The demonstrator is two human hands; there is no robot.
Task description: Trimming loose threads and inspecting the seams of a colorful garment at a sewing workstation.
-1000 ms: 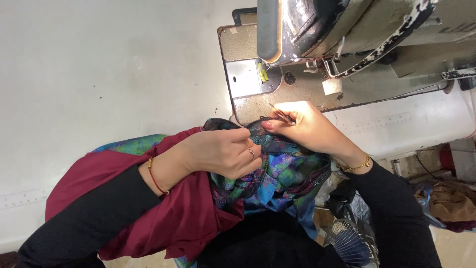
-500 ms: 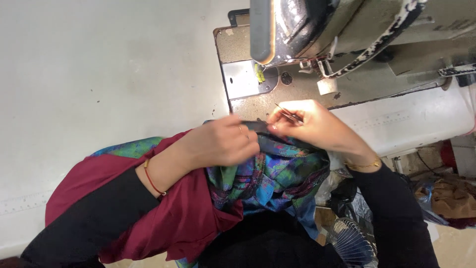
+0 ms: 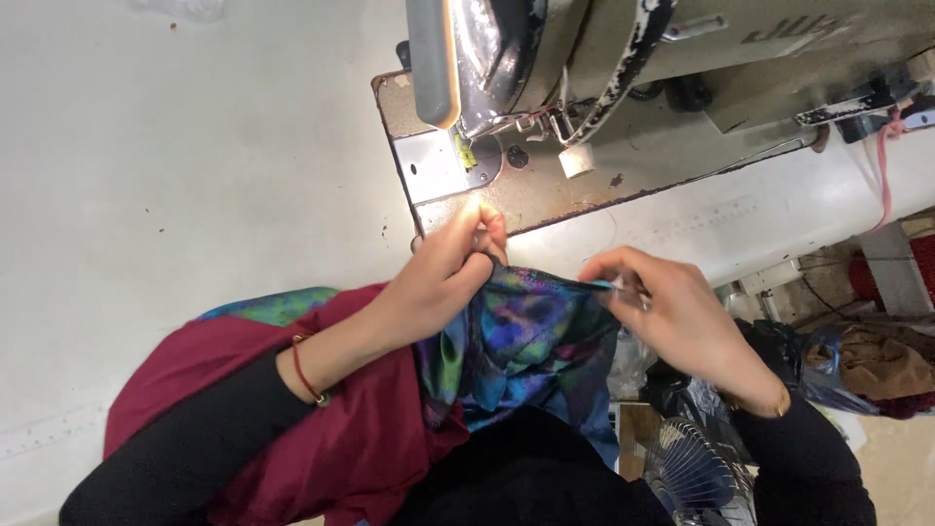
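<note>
My left hand (image 3: 438, 278) pinches the upper edge of a shiny blue, green and purple patterned fabric (image 3: 521, 336) just in front of the sewing machine's metal plate (image 3: 438, 168). My right hand (image 3: 672, 312) grips the same fabric's edge further right, with a small thin tool between its fingers. The stretch of fabric between both hands is pulled taut. A maroon cloth (image 3: 331, 438) lies under my left forearm and over my lap. The sewing machine head (image 3: 584, 49) stands above, away from the fabric.
A white table top (image 3: 175, 175) spreads to the left. The machine's worn base (image 3: 604, 175) sits behind my hands. Bags and cloth scraps (image 3: 867, 360) lie on the floor at right, and a wire fan guard (image 3: 691, 468) is below my right arm.
My hands have moved apart: the right one went rightward and nearer, the left stayed near the plate. The fabric edge is now stretched between them.
</note>
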